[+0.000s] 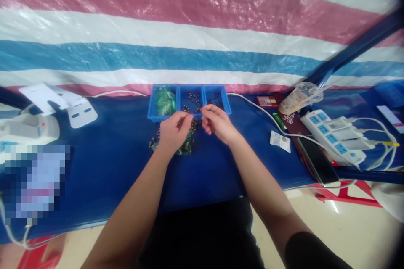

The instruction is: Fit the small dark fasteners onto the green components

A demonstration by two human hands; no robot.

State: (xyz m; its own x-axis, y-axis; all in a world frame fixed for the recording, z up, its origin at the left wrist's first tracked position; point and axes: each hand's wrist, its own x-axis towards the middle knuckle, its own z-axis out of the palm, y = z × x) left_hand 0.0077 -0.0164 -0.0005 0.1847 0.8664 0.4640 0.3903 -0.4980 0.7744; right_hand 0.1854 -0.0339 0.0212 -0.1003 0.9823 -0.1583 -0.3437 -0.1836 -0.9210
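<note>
My left hand (175, 131) is closed in a pinch, thumb against fingers, above a pile of small brass-and-dark parts (154, 142). Just to its right, my right hand (218, 122) also pinches, its fingertips close to the left ones but apart. Whatever is between the fingers of either hand is too small to make out. Beyond the hands stands a blue three-compartment tray (150, 114). Its left section holds a green plastic bag (165, 100), the middle one small metal parts (194, 99), and the right one dark pieces (215, 100). Partly under my left hand lies a greenish bag (187, 148).
On the right are a drink cup (298, 97), a power strip (331, 136), a phone (316, 159) and a white packet (280, 141). A cable crosses the blue table (107, 155). White flat pieces (82, 111) and a white device (44, 128) sit left.
</note>
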